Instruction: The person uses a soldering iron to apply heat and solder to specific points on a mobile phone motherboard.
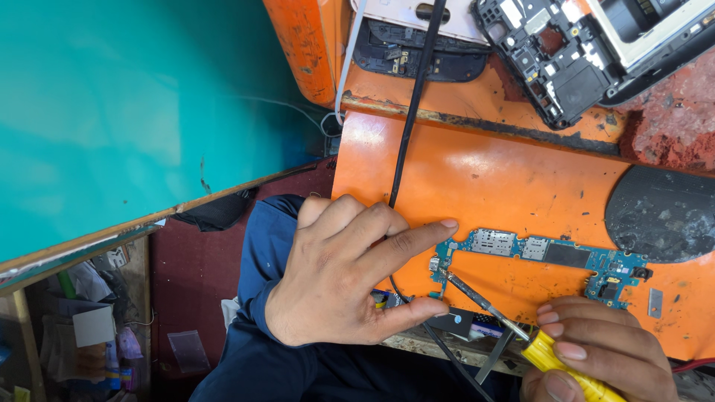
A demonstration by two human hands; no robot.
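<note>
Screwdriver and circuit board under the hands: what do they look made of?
Screwdriver: glossy yellow handle, probably plastic; thin grey shaft with a dull shine, likely steel. The right hand grips it. Circuit board: blue-green laminate, seemingly fibreglass, carrying silvery metal shields and a black chip. The left hand presses its left end.

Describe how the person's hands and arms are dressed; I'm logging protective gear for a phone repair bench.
Both the left hand and the right hand are bare: no gloves, rings or watch in view. No sleeve shows clearly on either arm; below the left hand there is only dark navy clothing.
</note>
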